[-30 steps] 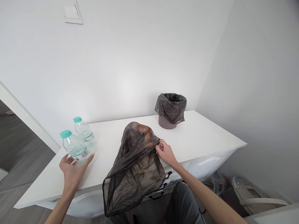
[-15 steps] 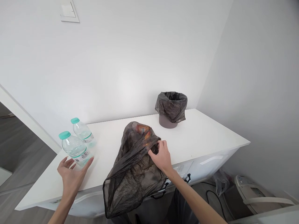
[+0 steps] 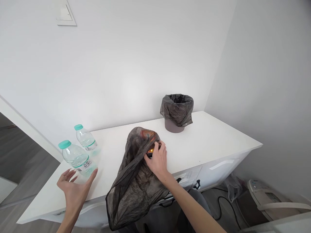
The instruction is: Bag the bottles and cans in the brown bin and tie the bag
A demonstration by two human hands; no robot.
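My left hand (image 3: 74,186) is at the front left of the white cabinet top, thumb and fingers spread, close to the base of a clear plastic bottle (image 3: 76,158) with a teal cap. Behind that one stands a second matching bottle (image 3: 86,138). My right hand (image 3: 157,160) pinches the edge of a thin black plastic bag (image 3: 136,181) that drapes over the cabinet's front edge. Through the bag's opening, a shiny gold-orange thing with a dark end (image 3: 150,152) shows beside my fingers; the rest of it is covered.
A small brown bin (image 3: 173,126) lined with a black bag stands near the back wall. The white cabinet top (image 3: 213,139) ends at a right front corner. Below right are an appliance with a handle (image 3: 272,197), a black cord and a clear plastic bag (image 3: 232,187).
My right hand has shifted left and inward along the bag, and the gold-orange thing now shows at its opening. My left hand stays spread beside the front bottle.
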